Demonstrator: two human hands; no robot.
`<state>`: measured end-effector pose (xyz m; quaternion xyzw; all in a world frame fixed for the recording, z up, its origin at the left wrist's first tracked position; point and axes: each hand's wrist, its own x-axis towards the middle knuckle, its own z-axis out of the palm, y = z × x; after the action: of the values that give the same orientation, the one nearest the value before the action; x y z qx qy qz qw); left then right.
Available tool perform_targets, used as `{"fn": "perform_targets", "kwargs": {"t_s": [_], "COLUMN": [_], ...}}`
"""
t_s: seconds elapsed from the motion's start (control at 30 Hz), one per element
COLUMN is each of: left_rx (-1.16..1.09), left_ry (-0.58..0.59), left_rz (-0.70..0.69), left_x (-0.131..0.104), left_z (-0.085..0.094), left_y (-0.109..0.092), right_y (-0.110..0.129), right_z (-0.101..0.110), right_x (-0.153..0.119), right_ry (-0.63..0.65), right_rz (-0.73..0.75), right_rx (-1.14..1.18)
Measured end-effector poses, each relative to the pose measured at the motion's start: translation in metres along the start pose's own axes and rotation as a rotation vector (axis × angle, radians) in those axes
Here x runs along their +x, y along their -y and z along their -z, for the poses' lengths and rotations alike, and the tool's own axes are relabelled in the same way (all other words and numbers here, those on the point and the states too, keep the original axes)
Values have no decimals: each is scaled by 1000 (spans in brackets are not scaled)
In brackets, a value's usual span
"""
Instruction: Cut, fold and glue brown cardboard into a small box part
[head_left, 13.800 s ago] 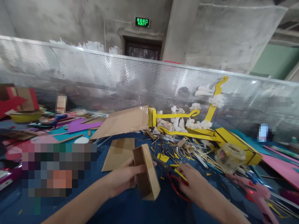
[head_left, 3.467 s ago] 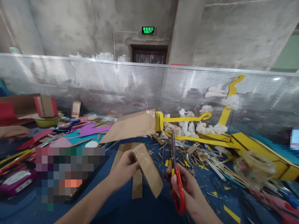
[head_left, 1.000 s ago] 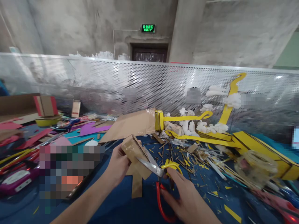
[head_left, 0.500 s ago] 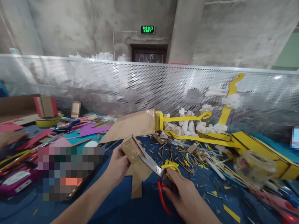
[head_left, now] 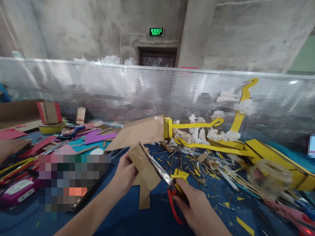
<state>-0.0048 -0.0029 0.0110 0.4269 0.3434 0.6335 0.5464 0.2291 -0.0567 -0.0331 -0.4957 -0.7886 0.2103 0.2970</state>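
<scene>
My left hand (head_left: 126,173) grips a brown cardboard piece (head_left: 144,162) by its left edge. Its fingertips are partly hidden behind the cardboard. A narrow cardboard strip (head_left: 144,196) hangs below the folded upper part. In my right hand (head_left: 190,200) are scissors (head_left: 168,178) with one yellow and one red handle. Their blades point up and left along the cardboard's right edge, the tips touching or very near it. Behind lies a large flat cardboard sheet (head_left: 140,131) beside a yellow block (head_left: 167,127).
Scraps (head_left: 179,159) litter the blue cloth right of centre. A clear jar (head_left: 269,175) and yellow box structure (head_left: 278,157) stand at right. A purple power strip (head_left: 21,190) lies at left, near another person's hand (head_left: 12,149). A perforated metal panel (head_left: 105,88) rises behind.
The scissors' blades have closed further, and their handles have come nearer together in my right hand. The other person's hand at the far left has shifted slightly.
</scene>
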Motion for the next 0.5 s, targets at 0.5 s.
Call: {"fn": "perform_targets", "kwargs": {"t_s": [0.5], "left_rx": [-168], "left_ry": [-35], "left_rz": [238], "left_x": [1], "left_z": [3], "left_y": [3], "right_y": [0], "right_z": [-15], "right_x": [10], "right_ry": [-143], "right_rz": [-277], "right_rx": [1073]}}
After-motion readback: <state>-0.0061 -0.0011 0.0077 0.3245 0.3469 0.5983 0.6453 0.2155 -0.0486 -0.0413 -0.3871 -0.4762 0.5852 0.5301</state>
